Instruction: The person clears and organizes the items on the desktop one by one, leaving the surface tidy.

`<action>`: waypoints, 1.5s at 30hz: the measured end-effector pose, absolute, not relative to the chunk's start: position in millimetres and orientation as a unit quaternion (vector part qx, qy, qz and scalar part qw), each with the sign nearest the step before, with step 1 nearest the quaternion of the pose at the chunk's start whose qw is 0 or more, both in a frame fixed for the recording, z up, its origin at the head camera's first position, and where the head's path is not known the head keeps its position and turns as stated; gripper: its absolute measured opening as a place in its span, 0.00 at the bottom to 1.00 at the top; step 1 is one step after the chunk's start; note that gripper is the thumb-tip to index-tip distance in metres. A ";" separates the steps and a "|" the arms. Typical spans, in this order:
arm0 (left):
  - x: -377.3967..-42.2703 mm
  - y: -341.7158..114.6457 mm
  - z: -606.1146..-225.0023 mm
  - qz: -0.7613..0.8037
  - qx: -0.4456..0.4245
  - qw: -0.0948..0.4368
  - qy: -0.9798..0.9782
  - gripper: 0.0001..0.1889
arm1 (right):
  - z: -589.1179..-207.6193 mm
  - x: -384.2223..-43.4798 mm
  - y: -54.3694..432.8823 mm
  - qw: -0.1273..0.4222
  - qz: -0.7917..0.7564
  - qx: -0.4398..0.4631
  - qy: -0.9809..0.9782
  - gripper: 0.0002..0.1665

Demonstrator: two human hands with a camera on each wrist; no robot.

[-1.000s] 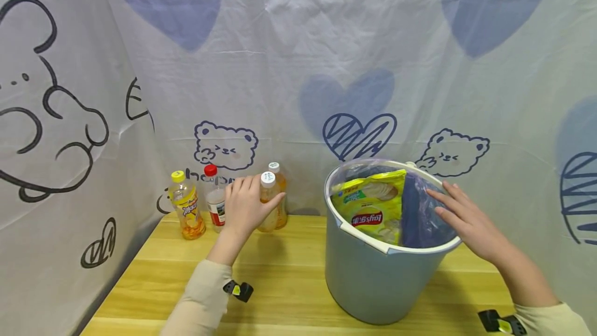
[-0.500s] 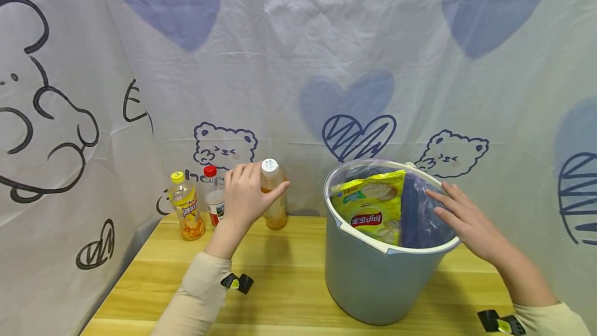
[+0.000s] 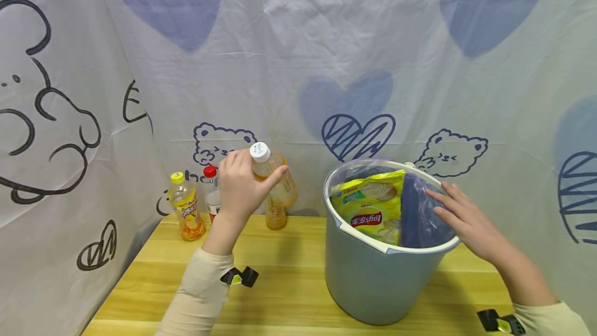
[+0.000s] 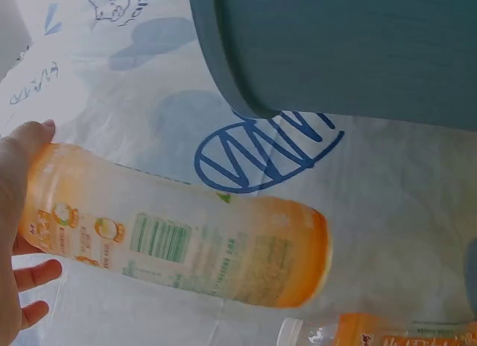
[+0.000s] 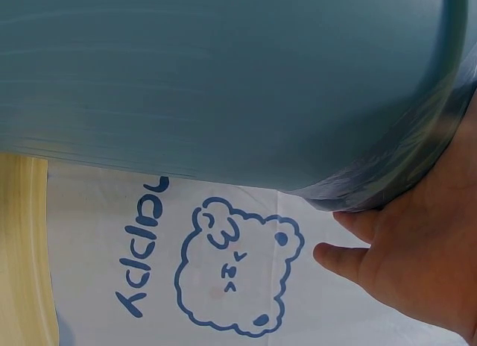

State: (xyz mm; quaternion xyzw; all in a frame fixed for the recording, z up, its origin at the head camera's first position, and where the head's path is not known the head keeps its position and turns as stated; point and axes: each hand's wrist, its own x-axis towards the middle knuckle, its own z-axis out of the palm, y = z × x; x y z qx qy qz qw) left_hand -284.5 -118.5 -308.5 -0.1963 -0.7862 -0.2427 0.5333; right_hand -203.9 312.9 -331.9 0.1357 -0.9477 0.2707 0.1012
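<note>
My left hand [image 3: 242, 185] grips a clear plastic drink bottle [image 3: 285, 191] near its white cap, above the table. The bottle leans, its base swung toward the right; in the left wrist view its printed orange label [image 4: 160, 238] shows. Behind and below it stands another orange-labelled bottle [image 3: 276, 218], partly hidden. My right hand [image 3: 471, 222] rests on the right rim of a grey bin [image 3: 373, 279], its fingers extended over the bag lining. Inside the bin sits a yellow Lay's chip bag [image 3: 373, 206] against the purple liner [image 3: 422, 217].
A yellow-capped bottle [image 3: 186, 209] and a red-capped bottle [image 3: 212, 193] stand at the back left of the wooden table [image 3: 284, 294], the latter partly behind my left hand. A printed cloth [image 3: 280, 66] hangs close behind the table.
My left hand has lifted the white-capped bottle off the table and tilted it, base toward the right. My right hand stays on the bin rim.
</note>
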 end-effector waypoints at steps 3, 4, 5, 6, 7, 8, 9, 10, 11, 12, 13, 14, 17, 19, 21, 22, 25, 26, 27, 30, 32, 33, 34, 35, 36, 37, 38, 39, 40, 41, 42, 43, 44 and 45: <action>-284.1 -116.8 -305.3 -0.264 -0.199 0.553 -0.765 0.41 | -332.1 -204.0 312.8 0.102 0.269 0.138 -0.948 0.32; -284.1 -116.2 -304.5 -0.272 -0.201 0.562 -0.754 0.41 | -332.1 -204.1 312.7 0.101 0.269 0.138 -0.948 0.31; -284.1 -115.5 -303.7 -0.281 -0.204 0.571 -0.744 0.42 | -332.0 -204.1 312.6 0.101 0.269 0.138 -0.948 0.31; -284.3 -114.8 -302.8 -0.292 -0.207 0.579 -0.732 0.42 | -332.1 -204.1 312.6 0.100 0.269 0.137 -0.948 0.31; -284.5 -114.0 -301.9 -0.303 -0.211 0.587 -0.720 0.41 | -332.0 -204.2 312.5 0.100 0.269 0.137 -0.948 0.31; -284.7 -113.4 -301.2 -0.314 -0.214 0.595 -0.708 0.41 | -332.0 -204.2 312.4 0.100 0.269 0.137 -0.948 0.31; -284.6 -112.7 -300.4 -0.326 -0.217 0.600 -0.698 0.40 | -332.1 -204.3 312.4 0.100 0.269 0.137 -0.948 0.31; -284.2 -111.8 -299.3 -0.339 -0.220 0.604 -0.687 0.40 | -332.1 -204.3 312.4 0.100 0.270 0.137 -0.948 0.31; -284.1 -111.0 -298.3 -0.351 -0.222 0.606 -0.679 0.39 | -332.2 -204.3 312.5 0.101 0.270 0.137 -0.948 0.31; -283.9 -110.2 -297.3 -0.362 -0.224 0.607 -0.671 0.39 | -332.2 -204.4 312.6 0.101 0.271 0.137 -0.947 0.31; -283.4 -109.4 -296.4 -0.371 -0.225 0.609 -0.663 0.39 | -332.2 -204.4 312.6 0.101 0.271 0.137 -0.947 0.31; -283.0 -108.3 -295.3 -0.383 -0.226 0.609 -0.657 0.39 | -332.2 -204.5 312.8 0.101 0.272 0.137 -0.947 0.31; -281.8 -104.8 -291.6 -0.418 -0.237 0.599 -0.640 0.39 | -331.8 -204.5 312.9 0.101 0.274 0.139 -0.946 0.31; -280.8 -101.6 -289.1 -0.440 -0.244 0.591 -0.631 0.39 | -331.5 -204.5 312.9 0.102 0.274 0.140 -0.946 0.31; -279.3 -97.8 -286.6 -0.460 -0.253 0.580 -0.623 0.39 | -331.3 -204.2 312.8 0.102 0.275 0.141 -0.946 0.31; -278.5 -95.8 -285.6 -0.468 -0.257 0.574 -0.620 0.39 | -331.2 -204.1 312.7 0.103 0.274 0.141 -0.946 0.31; -276.8 -89.2 -283.3 -0.486 -0.267 0.565 -0.611 0.39 | -330.6 -203.4 311.7 0.103 0.270 0.135 -0.948 0.31; -276.5 -86.7 -282.8 -0.492 -0.272 0.562 -0.607 0.39 | -330.4 -203.1 311.3 0.103 0.269 0.133 -0.948 0.31; -276.4 -84.4 -282.5 -0.496 -0.276 0.560 -0.604 0.39 | -330.2 -202.8 310.9 0.102 0.269 0.131 -0.949 0.32; -276.1 -77.8 -282.9 -0.501 -0.282 0.555 -0.601 0.39 | -329.5 -202.3 309.9 0.102 0.267 0.127 -0.950 0.32; -275.5 -74.2 -283.5 -0.502 -0.284 0.552 -0.602 0.39 | -329.4 -202.0 309.7 0.101 0.267 0.127 -0.950 0.32; -275.1 -73.0 -284.0 -0.501 -0.285 0.550 -0.605 0.40 | -329.4 -202.0 309.7 0.101 0.267 0.127 -0.950 0.32; -274.8 -71.9 -284.4 -0.501 -0.286 0.547 -0.606 0.40 | -329.4 -201.9 309.7 0.102 0.267 0.128 -0.950 0.32; -274.5 -70.8 -284.6 -0.503 -0.288 0.544 -0.607 0.40 | -329.4 -201.9 309.8 0.102 0.268 0.128 -0.949 0.32; -274.0 -70.0 -284.8 -0.505 -0.291 0.541 -0.607 0.40 | -329.4 -201.8 309.9 0.102 0.268 0.129 -0.949 0.32; -273.8 -69.4 -285.0 -0.508 -0.293 0.536 -0.607 0.40 | -329.4 -201.7 309.9 0.102 0.268 0.129 -0.949 0.32; -273.3 -68.7 -285.2 -0.512 -0.295 0.532 -0.606 0.40 | -329.4 -201.7 310.1 0.102 0.268 0.130 -0.949 0.32; -272.9 -68.1 -285.5 -0.515 -0.297 0.528 -0.607 0.40 | -329.5 -201.6 310.1 0.102 0.269 0.130 -0.949 0.32; -272.6 -67.5 -285.7 -0.518 -0.299 0.523 -0.607 0.40 | -329.5 -201.5 310.2 0.102 0.270 0.130 -0.949 0.32; -272.2 -66.8 -286.1 -0.521 -0.301 0.519 -0.607 0.40 | -329.5 -201.5 310.2 0.102 0.270 0.129 -0.949 0.32; -271.7 -66.2 -286.5 -0.524 -0.303 0.513 -0.609 0.40 | -329.5 -201.4 310.2 0.102 0.270 0.129 -0.949 0.32; -271.3 -65.5 -286.8 -0.525 -0.305 0.509 -0.610 0.40 | -329.5 -201.4 310.2 0.102 0.270 0.129 -0.949 0.32; -271.0 -64.8 -287.3 -0.526 -0.308 0.505 -0.611 0.40 | -329.6 -201.3 310.1 0.102 0.269 0.128 -0.949 0.32; -270.6 -64.0 -287.7 -0.526 -0.311 0.501 -0.612 0.40 | -329.6 -201.1 310.0 0.102 0.269 0.127 -0.949 0.32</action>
